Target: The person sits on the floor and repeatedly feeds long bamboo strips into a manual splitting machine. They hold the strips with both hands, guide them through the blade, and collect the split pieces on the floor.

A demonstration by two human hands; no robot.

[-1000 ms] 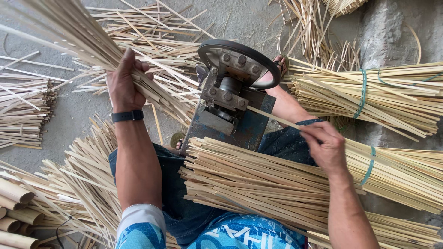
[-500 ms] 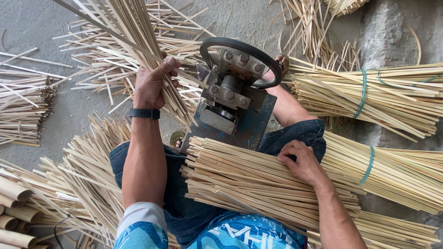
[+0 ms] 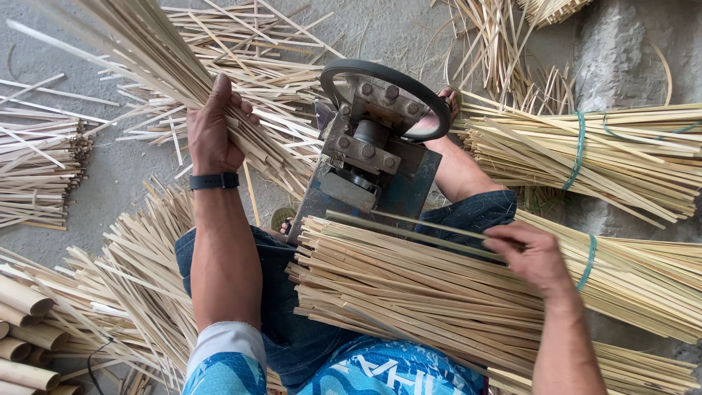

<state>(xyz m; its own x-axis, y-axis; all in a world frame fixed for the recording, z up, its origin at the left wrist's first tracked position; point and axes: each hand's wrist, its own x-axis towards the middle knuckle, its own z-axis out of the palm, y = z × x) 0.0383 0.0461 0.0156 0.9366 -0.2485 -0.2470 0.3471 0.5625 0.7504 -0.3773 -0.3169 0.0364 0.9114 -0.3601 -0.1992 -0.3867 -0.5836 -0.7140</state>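
A fresh strip is coming up off the bundle across the lap, pinched at its near end by the right hand, fingers closed on it — half a second back that hand lay flat on the pile, so it has picked out the next piece. The strip lies along the top of the bundle, its far end pointing at the mouth of the blue splitting machine, just short of it by my eye. On the other side the left hand has lifted further out, fingers wrapped round a fan of split slivers that leads away from the machine's far side; a black wristband sits on that wrist. I'd judge one piece is through and the next is about to be fed. Around them — tied bundles with green bands to the right, loose slivers on the concrete floor, round bamboo sections at the lower left.
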